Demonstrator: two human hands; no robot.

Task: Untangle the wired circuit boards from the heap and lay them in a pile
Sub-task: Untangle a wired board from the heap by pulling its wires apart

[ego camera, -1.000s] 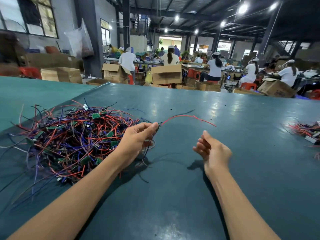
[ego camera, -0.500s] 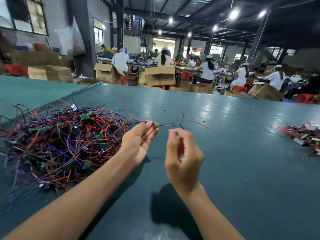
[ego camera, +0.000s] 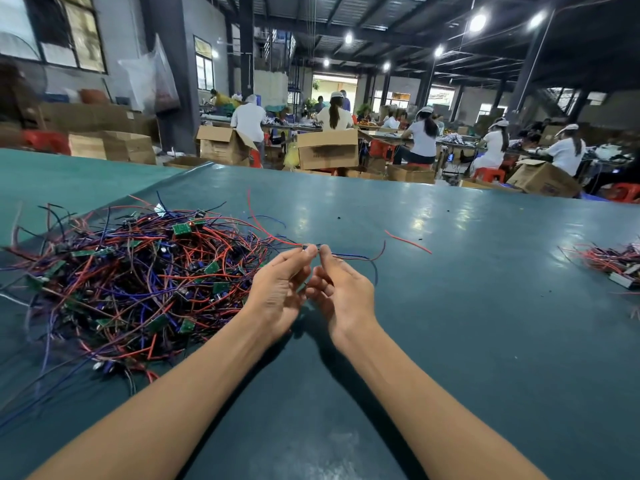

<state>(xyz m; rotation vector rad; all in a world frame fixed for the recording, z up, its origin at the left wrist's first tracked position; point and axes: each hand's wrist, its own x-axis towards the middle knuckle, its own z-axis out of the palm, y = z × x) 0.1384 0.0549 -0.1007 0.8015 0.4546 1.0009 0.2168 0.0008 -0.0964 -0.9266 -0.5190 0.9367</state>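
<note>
A tangled heap (ego camera: 138,271) of red, blue and black wires with small green circuit boards lies on the left of the dark green table (ego camera: 450,306). Just right of the heap, my left hand (ego camera: 280,289) pinches a small dark wired board (ego camera: 305,247) at its fingertips. My right hand (ego camera: 341,292) meets it from the right and pinches the same piece's wires (ego camera: 356,258), which trail off to the right. A sorted pile (ego camera: 613,259) of wired boards lies at the table's far right edge.
A loose red wire (ego camera: 408,241) lies on the table beyond my right hand. Cardboard boxes (ego camera: 327,148) stand past the table's far edge, and several seated workers (ego camera: 422,136) sit at benches behind them.
My right hand has come left and up from the table's middle to meet my left hand, and took hold of the wires. The piece's red wire has swung from the right to point up over the heap.
</note>
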